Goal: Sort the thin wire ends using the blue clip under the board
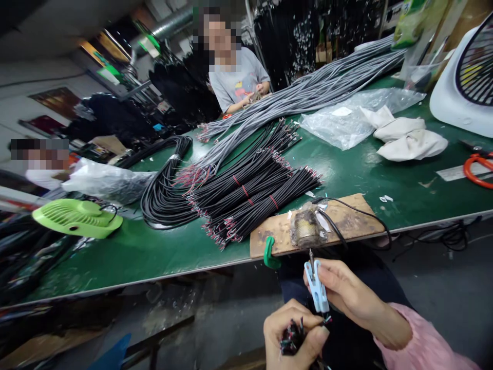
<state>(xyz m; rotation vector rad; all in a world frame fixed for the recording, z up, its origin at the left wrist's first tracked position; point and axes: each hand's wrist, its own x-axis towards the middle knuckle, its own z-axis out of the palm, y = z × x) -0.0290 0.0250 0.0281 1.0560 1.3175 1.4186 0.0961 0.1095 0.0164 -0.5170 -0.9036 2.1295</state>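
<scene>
My left hand (291, 336) is closed around a bunch of short black wires (291, 336) with stripped ends, low in the view, below the table edge. My right hand (344, 294) grips a light-blue tool (316, 287) with a thin metal tip pointing up toward the wooden board (348, 218). The tool's lower end is right next to the wire ends. A lumpy grey metal block (307, 228) sits on that board, just above the tool tip.
On the green table (385, 180) lie bundles of black wires (254, 198), a black cable coil (164, 187), long grey cables (308, 92), plastic bags, white cloths (404, 136), a green fan (77, 218), a white fan (468, 77) and orange scissors (477, 169). A person in grey (239, 77) works across the table.
</scene>
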